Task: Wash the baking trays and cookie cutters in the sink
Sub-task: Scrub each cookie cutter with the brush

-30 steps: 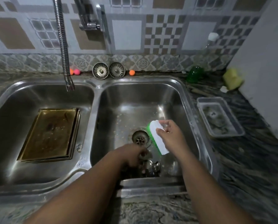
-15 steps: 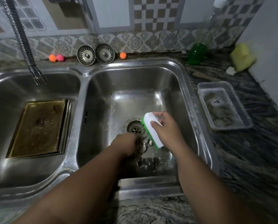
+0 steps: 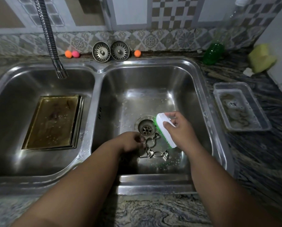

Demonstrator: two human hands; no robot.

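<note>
A stack of brown-stained baking trays lies flat in the left sink basin. In the right basin, next to the drain, my left hand pinches a metal cookie cutter by its edge. Another metal cookie cutter lies on the basin floor just below it. My right hand grips a white scrub brush with green bristles, held bristles-left beside the pinched cutter.
A flexible faucet hose hangs over the left basin. Two sink strainers and small coloured balls sit on the back ledge. A green bottle, a yellow sponge and a clear plastic tub are on the right counter.
The view has shifted. My left hand now holds a cookie cutter up near the drain, where the cutters were hidden under it before. The brush has come closer to the cutter.
</note>
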